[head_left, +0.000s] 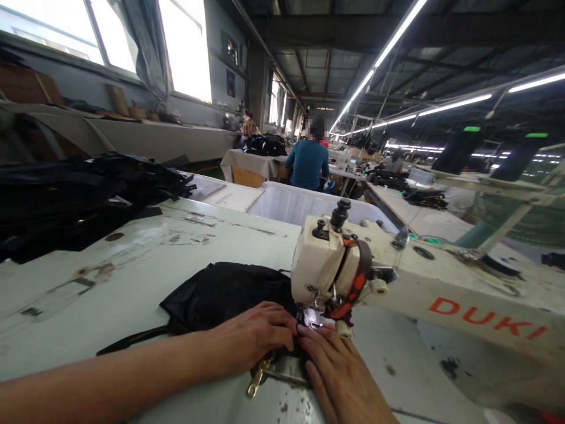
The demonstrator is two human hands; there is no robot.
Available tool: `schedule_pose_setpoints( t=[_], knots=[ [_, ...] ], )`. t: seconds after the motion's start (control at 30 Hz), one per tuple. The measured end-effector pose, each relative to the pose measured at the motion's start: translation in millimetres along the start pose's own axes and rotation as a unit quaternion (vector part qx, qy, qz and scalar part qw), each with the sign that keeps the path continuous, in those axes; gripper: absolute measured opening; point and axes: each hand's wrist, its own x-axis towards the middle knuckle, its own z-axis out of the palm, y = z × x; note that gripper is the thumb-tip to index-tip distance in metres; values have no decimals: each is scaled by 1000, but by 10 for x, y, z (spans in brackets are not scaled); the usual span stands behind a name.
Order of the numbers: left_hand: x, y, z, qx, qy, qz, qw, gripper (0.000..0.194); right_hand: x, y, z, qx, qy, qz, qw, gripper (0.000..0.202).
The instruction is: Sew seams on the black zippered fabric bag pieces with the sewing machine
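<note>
A black fabric piece lies on the sewing table, its right edge under the head of a sewing machine. My left hand presses on the fabric beside the presser foot, its fingers bent and close together around the cloth edge. My right hand lies on the fabric's near edge with fingers stretched forward, right by the foot. A gold zipper pull hangs out below my left fingers. A thin black strap trails to the left. Both hands hide the cloth at the needle.
Black fabric pieces are heaped at the table's left. Behind the machine stands a white plastic bin. Farther off, a person in a teal top sits facing away. The machine's arm spans the right side.
</note>
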Motion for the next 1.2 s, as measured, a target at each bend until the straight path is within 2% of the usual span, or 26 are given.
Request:
schedule_pose_setpoints(
  t=[0.27, 0.4, 0.6, 0.73, 1.0, 1.2],
  knots=[
    [16, -59, 14, -17, 31, 21, 999, 23, 40, -6, -10, -31, 5, -7, 999, 27],
    [23, -104, 26, -4, 26, 18, 999, 23, 41, 1, -35, -30, 24, -10, 999, 27],
    [16, -144, 41, 10, 18, 15, 1000, 30, -81, 30, -95, 66, 18, 113, 991, 32],
    [14, -138, 50, 26, 3, 0, 1000, 30, -102, -10, -121, 113, -5, 140, 984, 32],
    [17, -102, 26, 35, 1, 4, 999, 28, -49, -44, -146, 107, -64, 79, 989, 53],
    [15, -179, 76, 33, 24, 42, 998, 23, -37, 4, -59, 39, -21, 24, 999, 51]
  ],
)
